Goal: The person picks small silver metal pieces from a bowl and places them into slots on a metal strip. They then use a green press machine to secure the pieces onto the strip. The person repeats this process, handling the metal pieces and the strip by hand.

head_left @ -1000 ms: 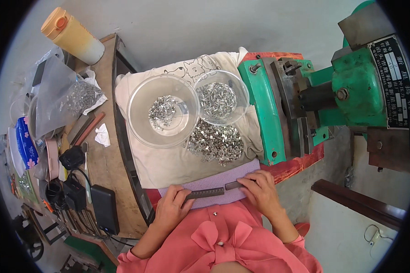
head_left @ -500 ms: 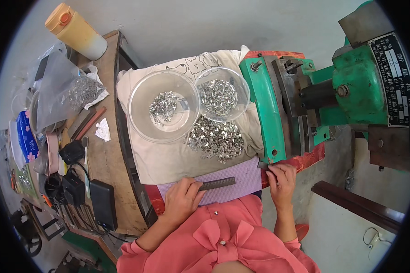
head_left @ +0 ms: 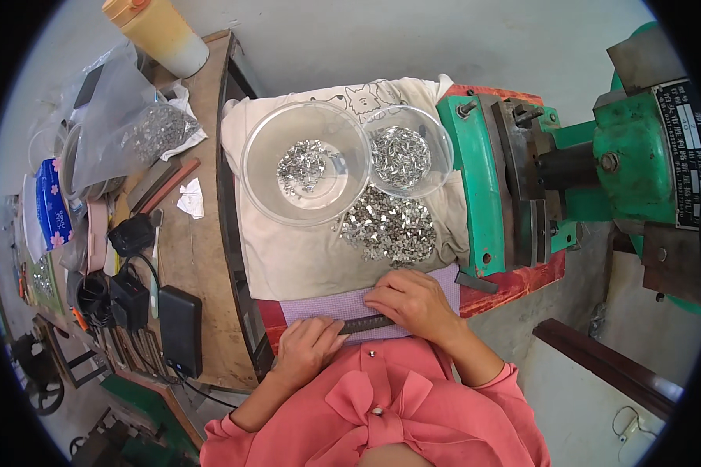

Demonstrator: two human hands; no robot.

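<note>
My left hand (head_left: 308,350) is closed around the left end of a dark notched metal strip (head_left: 364,324), which lies over a lilac textured mat (head_left: 323,306) close to my body. Over the strip's right part, my right hand (head_left: 417,303) has its fingers bent together; whatever is between the fingertips is hidden. Beyond the hands, a loose heap of small shiny metal pieces (head_left: 392,231) lies on a beige cloth (head_left: 276,268). Behind it stand a large clear tub (head_left: 251,187) and a smaller clear tub (head_left: 446,159), each with small metal parts inside.
At the right stands a green press (head_left: 475,206) on a red board (head_left: 522,288), with a short dark bar (head_left: 477,283) by its base. The wooden table (head_left: 202,272) on the left bears a black power bank (head_left: 181,331), a bag of metal parts (head_left: 152,132) and a yellow bottle (head_left: 163,39).
My right hand has let go of the short dark bar by the press and moved left over the notched strip. The left hand still holds the strip. The whole view has shifted slightly.
</note>
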